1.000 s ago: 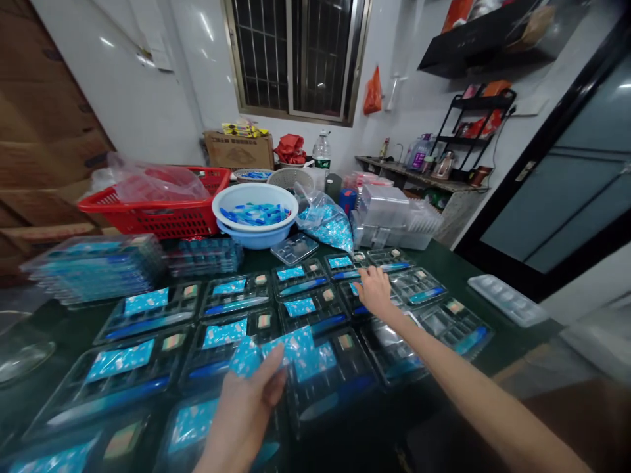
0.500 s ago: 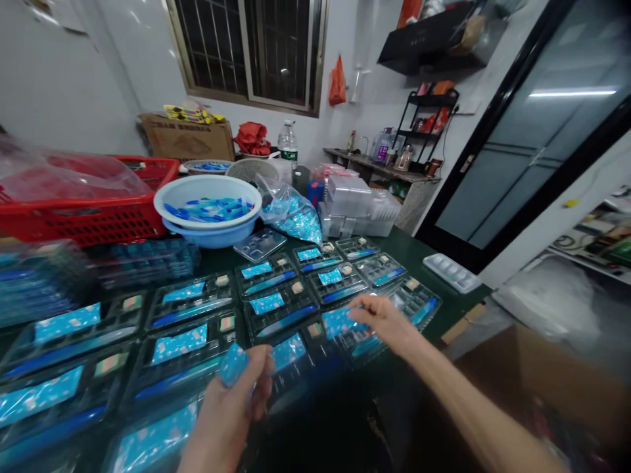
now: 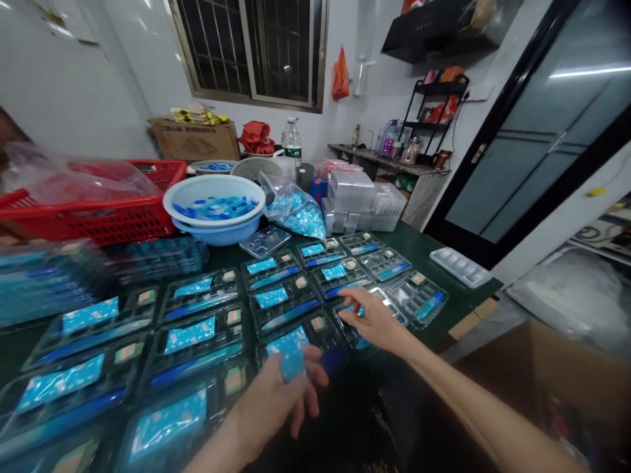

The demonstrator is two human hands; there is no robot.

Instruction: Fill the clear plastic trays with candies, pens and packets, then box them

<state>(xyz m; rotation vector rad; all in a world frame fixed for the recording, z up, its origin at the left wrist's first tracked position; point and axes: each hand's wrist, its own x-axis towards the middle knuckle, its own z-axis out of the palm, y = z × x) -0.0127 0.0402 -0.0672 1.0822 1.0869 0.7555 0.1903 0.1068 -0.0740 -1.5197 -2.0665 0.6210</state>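
My left hand [image 3: 290,387] holds a small blue patterned packet [image 3: 292,364] at the thumb, its other fingers loosely spread and blurred. It hovers over the near edge of a clear compartment tray with a blue packet [image 3: 288,340] and a small striped block [image 3: 318,323]. Farther right, my right hand [image 3: 372,318] is over another clear tray [image 3: 389,299], thumb and forefinger apart. Some blue packet [image 3: 355,310] shows between those fingers, partly hidden. Around both hands lie several similar trays with blue pens [image 3: 290,314], many also with packets [image 3: 272,297].
Behind the trays stand a white basin [image 3: 214,187] of blue pieces, a bag of blue packets [image 3: 298,213] and clear plastic boxes [image 3: 362,197]. A red basket [image 3: 123,213] and stacked filled trays [image 3: 46,282] are at left. A white tray [image 3: 461,266] lies near the right table edge.
My right hand has moved slightly left, and its packet no longer sticks out from the fingertips. My left hand has moved right and its fingers have spread, the packet still with it.
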